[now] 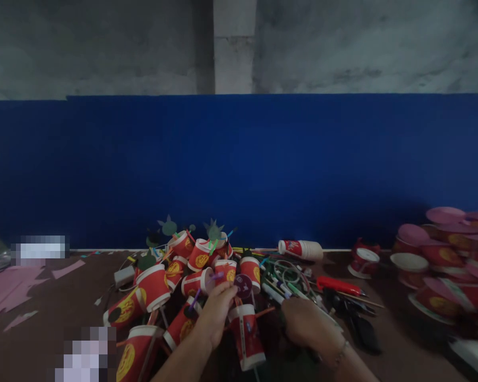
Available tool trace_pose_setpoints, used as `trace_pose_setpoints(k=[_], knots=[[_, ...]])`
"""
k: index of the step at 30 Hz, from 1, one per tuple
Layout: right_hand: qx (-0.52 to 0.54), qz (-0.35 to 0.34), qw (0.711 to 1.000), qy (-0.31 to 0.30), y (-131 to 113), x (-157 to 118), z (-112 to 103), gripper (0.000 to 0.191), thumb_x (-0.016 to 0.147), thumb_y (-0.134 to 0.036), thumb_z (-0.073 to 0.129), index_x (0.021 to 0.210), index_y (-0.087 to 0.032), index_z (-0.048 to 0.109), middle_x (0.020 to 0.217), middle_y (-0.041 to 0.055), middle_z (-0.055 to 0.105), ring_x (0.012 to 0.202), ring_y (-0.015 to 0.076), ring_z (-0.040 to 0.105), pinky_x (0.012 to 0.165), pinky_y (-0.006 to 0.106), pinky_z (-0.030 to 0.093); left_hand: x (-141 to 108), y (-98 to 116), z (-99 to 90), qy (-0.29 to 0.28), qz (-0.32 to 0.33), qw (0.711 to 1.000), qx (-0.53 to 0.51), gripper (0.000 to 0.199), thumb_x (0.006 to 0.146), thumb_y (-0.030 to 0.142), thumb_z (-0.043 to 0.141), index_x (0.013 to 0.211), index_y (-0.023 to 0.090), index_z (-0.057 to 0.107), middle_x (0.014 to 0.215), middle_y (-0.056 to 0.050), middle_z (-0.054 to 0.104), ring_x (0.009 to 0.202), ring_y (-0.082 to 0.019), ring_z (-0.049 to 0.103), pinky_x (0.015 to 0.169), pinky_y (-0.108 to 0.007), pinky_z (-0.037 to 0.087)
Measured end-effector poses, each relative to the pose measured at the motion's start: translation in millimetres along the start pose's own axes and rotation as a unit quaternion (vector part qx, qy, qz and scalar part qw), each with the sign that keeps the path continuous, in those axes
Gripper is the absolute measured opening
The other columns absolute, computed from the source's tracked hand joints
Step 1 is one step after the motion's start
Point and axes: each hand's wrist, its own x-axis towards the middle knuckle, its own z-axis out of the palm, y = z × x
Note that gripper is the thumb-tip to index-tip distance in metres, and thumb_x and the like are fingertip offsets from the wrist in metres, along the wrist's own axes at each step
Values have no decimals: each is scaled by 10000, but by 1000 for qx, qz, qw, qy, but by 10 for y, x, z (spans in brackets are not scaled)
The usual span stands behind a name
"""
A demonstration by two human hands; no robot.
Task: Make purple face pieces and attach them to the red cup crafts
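Observation:
Red paper cups [153, 286] with yellow round prints and coloured straws lie heaped in the middle of the brown table. My left hand [219, 307] is at the front of the heap, its fingers pinched at the edge of a dark purple disc [244, 286]. Just below the disc, a red cup [247, 334] with a pale strip down its side tilts beside that hand. My right hand [305, 323] is to the right of this cup, near white pens [273, 293]. Its fingers are hidden and blurred, so what it touches cannot be made out.
Stacked cups [300, 249] lie at the back. A red cutter [338, 285] and a black object [364, 331] are on the right. Pink-topped cups [442, 254] pile up far right. Pink paper [11, 286] covers the far left. A blue panel [239, 170] stands behind.

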Motion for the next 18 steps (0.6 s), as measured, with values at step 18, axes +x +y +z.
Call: trace_pose_setpoints(k=[18], knots=[[261, -107, 958, -51, 10, 158, 231, 163, 376, -139, 752, 508, -201, 679, 385, -57, 563, 342, 117, 488, 349, 183, 309, 10, -182, 32, -14, -8, 999, 47, 292, 591, 419, 704, 666, 148, 621, 598, 18, 566, 596, -132, 513, 598, -238, 369]])
